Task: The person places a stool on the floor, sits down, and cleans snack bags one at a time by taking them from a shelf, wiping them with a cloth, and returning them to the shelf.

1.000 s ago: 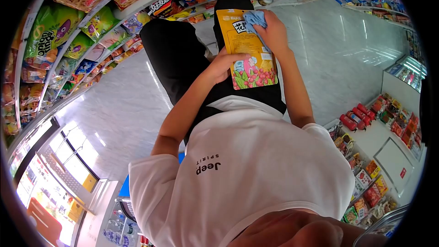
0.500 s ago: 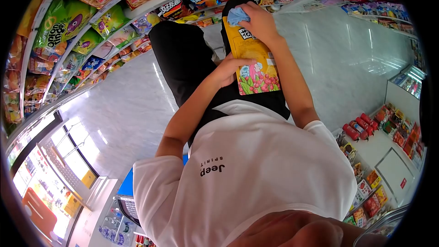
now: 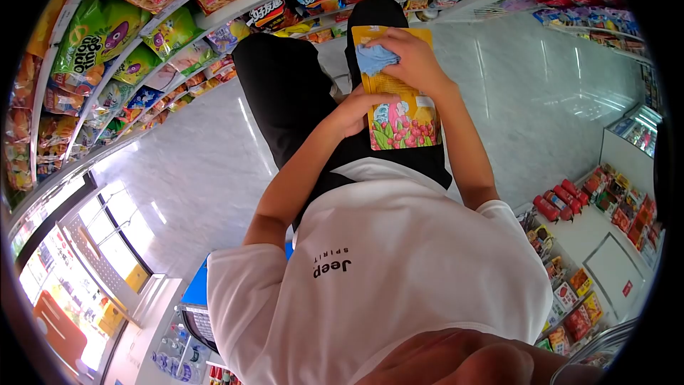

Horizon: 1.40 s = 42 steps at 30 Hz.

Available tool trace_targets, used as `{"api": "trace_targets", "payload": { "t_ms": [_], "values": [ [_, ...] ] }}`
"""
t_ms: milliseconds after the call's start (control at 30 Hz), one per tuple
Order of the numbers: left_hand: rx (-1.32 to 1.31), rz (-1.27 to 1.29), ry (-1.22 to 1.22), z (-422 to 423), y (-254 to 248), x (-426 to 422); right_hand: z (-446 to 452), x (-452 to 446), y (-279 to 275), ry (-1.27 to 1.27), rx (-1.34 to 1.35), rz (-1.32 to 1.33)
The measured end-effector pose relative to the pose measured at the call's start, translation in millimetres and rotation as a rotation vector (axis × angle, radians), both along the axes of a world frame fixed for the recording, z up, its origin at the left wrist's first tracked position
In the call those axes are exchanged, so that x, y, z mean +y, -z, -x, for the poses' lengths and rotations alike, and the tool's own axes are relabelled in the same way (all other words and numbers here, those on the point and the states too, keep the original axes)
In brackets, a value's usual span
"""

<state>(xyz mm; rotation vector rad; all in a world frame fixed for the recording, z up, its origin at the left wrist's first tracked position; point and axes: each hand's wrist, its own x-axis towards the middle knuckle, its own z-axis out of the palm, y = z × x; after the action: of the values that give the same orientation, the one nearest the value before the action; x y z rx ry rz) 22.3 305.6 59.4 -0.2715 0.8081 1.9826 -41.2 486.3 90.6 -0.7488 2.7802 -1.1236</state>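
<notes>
Pouch [image 3: 402, 128], yellow with pink-red fruit and green leaves printed toward its near end, lies face up over the right leg of the black trousers [image 3: 274, 85], its long side running away from the body. The left hand [image 3: 354, 112] has it by the left edge, closed with the thumb laid across the printed front; its other fingers are mostly hidden, so how far they reach beneath cannot be told. The right hand [image 3: 415, 62] is curled about a crumpled blue cloth [image 3: 375, 59], fingers bunched on it, its grip nearly closed. Cloth and hand are over the far part of the pouch, beyond the left thumb, covering much of the print there.

The white shirt [image 3: 413, 249], lettered on the chest, fills the near part of the view. Ahead and to the left, curved shelves [image 3: 50, 93] hold snack bags, among them a green bag [image 3: 92, 36] of onion rings. Grey floor [image 3: 192, 139] shows on both sides of the legs. To the right, red extinguishers [image 3: 563, 201] are grouped near rows of small packs [image 3: 577, 299]. At lower left are an orange chair [image 3: 60, 328] and clear bottles [image 3: 174, 363].
</notes>
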Motion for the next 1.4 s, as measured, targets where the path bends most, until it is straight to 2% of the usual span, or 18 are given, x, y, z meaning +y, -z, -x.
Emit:
{"api": "trace_targets", "payload": {
  "t_ms": [33, 133, 233, 367, 567, 700, 833, 1000, 1067, 1267, 1400],
  "values": [
    [0.025, 0.001, 0.005, 1.2, 0.4, -0.7, -4.3, 0.7, -4.5, -0.003, 0.002, 0.011],
    [-0.102, -0.211, -0.100, 8.6, 4.1, -7.9, -16.4, 1.0, -12.3, 0.026, -0.008, 0.035],
    [-0.215, -0.257, -0.103, 13.8, -15.6, -8.5, -29.1, 4.0, -25.0, -0.001, -0.042, 0.015],
    [-0.145, -0.099, -0.128, 12.6, -10.8, -3.6, -50.2, -0.2, -44.1, -0.105, -0.070, -0.090],
    [-0.179, -0.096, -0.070, 14.3, -19.6, -1.9, -85.8, -6.4, -64.3, -0.231, -0.091, -0.161],
    [-0.218, -0.164, -0.098, 13.5, -15.5, -1.0, -105.4, -10.5, -67.4, -0.308, -0.082, -0.122],
    [-0.212, -0.121, -0.112, 14.8, -15.5, 2.2, -111.8, -8.9, -62.3, -0.343, -0.061, -0.085],
    [-0.132, -0.081, -0.108, 10.2, -7.4, 4.4, -99.3, 8.6, -44.4, -0.044, 0.019, -0.111],
    [-0.174, -0.027, -0.125, 11.0, -11.9, 3.9, -84.0, 15.8, -34.9, 0.072, 0.039, -0.130],
    [-0.216, 0.018, -0.150, 9.4, -7.6, 6.8, -41.4, 26.0, 4.9, 0.381, 0.036, 0.041],
    [-0.179, 0.007, -0.172, 6.3, -5.2, 8.6, -41.6, 28.1, -3.8, 0.297, -0.002, 0.034]
  ]
}}
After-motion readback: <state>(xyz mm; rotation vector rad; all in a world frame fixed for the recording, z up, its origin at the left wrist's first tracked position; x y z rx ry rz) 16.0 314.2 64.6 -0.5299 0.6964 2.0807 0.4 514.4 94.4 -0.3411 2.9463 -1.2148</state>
